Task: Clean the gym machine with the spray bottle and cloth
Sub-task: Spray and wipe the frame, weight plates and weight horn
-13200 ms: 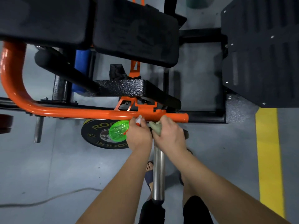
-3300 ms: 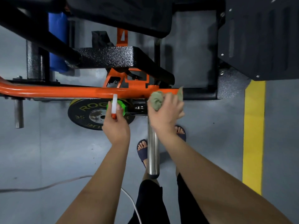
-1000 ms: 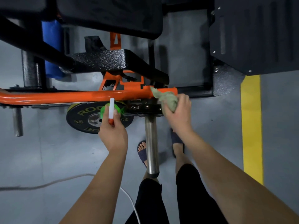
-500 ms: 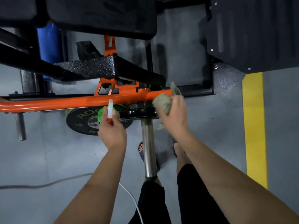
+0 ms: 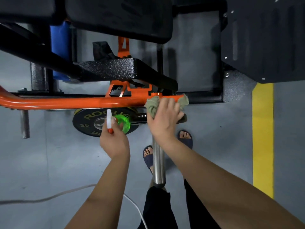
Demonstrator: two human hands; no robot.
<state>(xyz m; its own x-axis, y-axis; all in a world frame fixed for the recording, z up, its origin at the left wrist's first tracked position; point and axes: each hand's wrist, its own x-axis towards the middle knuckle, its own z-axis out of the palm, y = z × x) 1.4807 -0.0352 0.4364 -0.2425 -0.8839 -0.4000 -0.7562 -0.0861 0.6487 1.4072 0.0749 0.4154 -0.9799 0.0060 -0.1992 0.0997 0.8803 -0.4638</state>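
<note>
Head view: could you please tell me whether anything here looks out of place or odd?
A loose cable trails across the floor toward the person's feet, and a weight plate lies flat below the orange bar. Nothing looks spilled or damaged.

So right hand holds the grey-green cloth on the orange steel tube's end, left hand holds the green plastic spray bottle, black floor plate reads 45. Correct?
In the head view the black weight plate reads 35, not 45. The right hand holds the grey-green cloth on the end of the orange steel tube; the left hand holds the green plastic spray bottle.
</note>
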